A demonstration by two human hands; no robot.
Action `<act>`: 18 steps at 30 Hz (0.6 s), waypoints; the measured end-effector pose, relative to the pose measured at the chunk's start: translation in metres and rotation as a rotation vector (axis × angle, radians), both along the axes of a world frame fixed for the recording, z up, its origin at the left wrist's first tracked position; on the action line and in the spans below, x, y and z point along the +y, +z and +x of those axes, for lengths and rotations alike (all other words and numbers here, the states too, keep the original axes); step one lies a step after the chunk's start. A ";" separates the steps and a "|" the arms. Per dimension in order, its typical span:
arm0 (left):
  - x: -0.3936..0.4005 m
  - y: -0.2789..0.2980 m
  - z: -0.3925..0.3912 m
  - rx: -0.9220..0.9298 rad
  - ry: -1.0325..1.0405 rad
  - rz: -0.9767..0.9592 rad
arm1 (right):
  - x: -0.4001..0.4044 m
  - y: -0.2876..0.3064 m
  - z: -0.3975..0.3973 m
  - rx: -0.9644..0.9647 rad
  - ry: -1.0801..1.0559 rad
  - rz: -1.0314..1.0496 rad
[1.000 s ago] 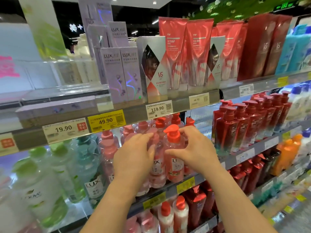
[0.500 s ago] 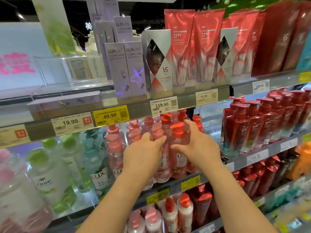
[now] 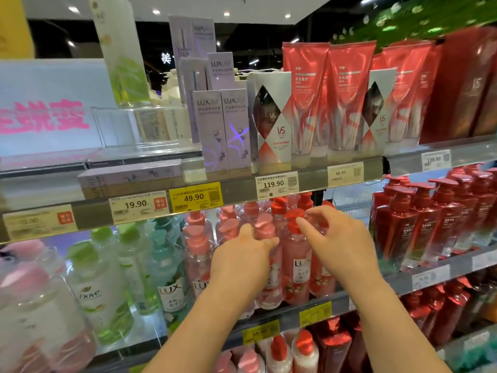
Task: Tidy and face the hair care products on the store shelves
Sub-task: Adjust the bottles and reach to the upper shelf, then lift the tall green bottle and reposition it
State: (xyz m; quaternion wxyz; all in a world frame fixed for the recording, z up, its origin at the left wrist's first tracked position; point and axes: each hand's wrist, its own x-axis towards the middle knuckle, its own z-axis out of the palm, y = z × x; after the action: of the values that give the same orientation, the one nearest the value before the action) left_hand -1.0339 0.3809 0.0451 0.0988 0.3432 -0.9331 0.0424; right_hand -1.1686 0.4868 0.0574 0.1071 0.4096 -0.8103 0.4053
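Pink pump bottles on the middle shelf, both hands among them.

Pink and red LUX pump bottles [image 3: 295, 267] stand crowded on the middle shelf [image 3: 317, 309], near its front edge above yellow price tags. The left hand [image 3: 242, 261] wraps the body of a paler pink bottle [image 3: 265, 265], its fingers curled round the far side and thumb up against the neck. The right hand [image 3: 341, 249] hovers just beside the red pump head [image 3: 294, 215], its fingers spread and slightly bent, the forefinger close to the pump; whether it touches I cannot tell. To the left stand green Dove bottles [image 3: 99, 289], to the right dark red pump bottles [image 3: 398, 230]. Above, on the upper shelf [image 3: 231, 189], lilac LUX boxes [image 3: 220, 130], a VS box [image 3: 274, 122] and red tubes [image 3: 328, 95] stand upright.
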 end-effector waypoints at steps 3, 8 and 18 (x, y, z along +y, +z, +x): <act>-0.002 0.000 0.005 0.004 -0.042 -0.014 | -0.005 0.030 0.009 0.010 0.053 -0.186; -0.003 0.020 0.032 0.303 -0.149 -0.003 | -0.026 0.079 0.034 0.112 0.239 -0.328; -0.066 0.176 0.119 1.115 -0.020 -0.175 | -0.080 0.120 0.092 0.118 0.534 -0.387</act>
State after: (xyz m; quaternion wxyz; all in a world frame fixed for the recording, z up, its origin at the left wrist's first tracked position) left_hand -0.9152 0.3148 0.2209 0.6052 0.2952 -0.7361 -0.0691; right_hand -1.0770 0.4070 0.1770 0.1195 0.6024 -0.5747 0.5409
